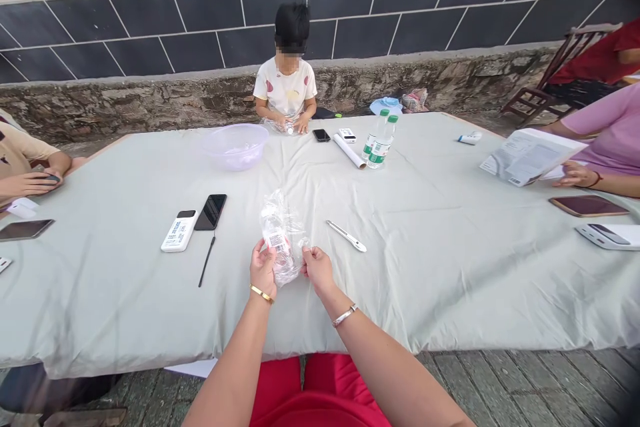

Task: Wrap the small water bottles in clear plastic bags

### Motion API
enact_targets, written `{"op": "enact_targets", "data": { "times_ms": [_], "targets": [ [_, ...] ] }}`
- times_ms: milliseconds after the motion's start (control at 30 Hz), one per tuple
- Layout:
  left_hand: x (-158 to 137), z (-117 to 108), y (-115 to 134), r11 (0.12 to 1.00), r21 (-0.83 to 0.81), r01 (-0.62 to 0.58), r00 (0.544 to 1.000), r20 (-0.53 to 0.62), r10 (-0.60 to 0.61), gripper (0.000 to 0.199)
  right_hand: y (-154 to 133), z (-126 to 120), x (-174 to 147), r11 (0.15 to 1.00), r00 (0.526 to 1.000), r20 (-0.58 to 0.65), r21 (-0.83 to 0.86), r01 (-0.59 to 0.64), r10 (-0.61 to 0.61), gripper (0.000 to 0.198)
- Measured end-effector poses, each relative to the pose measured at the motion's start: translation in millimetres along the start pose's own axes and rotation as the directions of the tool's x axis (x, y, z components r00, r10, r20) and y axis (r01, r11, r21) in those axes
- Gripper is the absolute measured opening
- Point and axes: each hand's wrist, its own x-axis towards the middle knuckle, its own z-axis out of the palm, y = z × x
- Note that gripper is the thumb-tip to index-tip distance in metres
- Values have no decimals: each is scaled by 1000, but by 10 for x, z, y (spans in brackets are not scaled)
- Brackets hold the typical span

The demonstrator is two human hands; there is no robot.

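Observation:
A package in crinkled clear plastic wrap (281, 240), with a white barcode label and red print inside, is held just over the near part of the table. My left hand (263, 267) grips its left side, thumb on the front. On the other side, my right hand (316, 267) pinches a loose edge of the plastic between thumb and fingers. What exactly lies inside the wrap is hard to make out. A white utility knife (347, 236) lies to the right of the package. Left of my hands are a black phone (211, 212) with a strap and a white power bank (179, 231).
Farther back stand a translucent purple basin (243, 150), two water bottles (381, 141) and a white roll (350, 151). A person (286, 83) sits opposite, handling something clear. Others sit at both sides; one at right holds a printed packet (530, 153). Phones lie near them.

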Motion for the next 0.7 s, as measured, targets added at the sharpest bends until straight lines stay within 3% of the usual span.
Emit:
{"op": "enact_targets", "data": {
  "times_ms": [167, 367, 500, 700],
  "targets": [
    [61, -33, -53, 989, -69, 134, 990, -33, -137, 41, 106, -77, 59, 992, 997, -58, -118, 48, -55, 28],
    [185, -46, -139, 983, -18, 182, 978, -100, -182, 46, 174, -214, 121, 979, 999, -39, -202, 17, -25, 24],
    [245, -122, -13, 961, -8, 276, 961, 10, -276, 36, 139, -300, 177, 970, 1000, 11, -244, 14, -12, 22],
    [233, -307, 150, 900, -65, 432, 883, 236, -407, 56, 89, -404, 169, 958, 996, 89, -287, 13, 13, 22]
  ]
}}
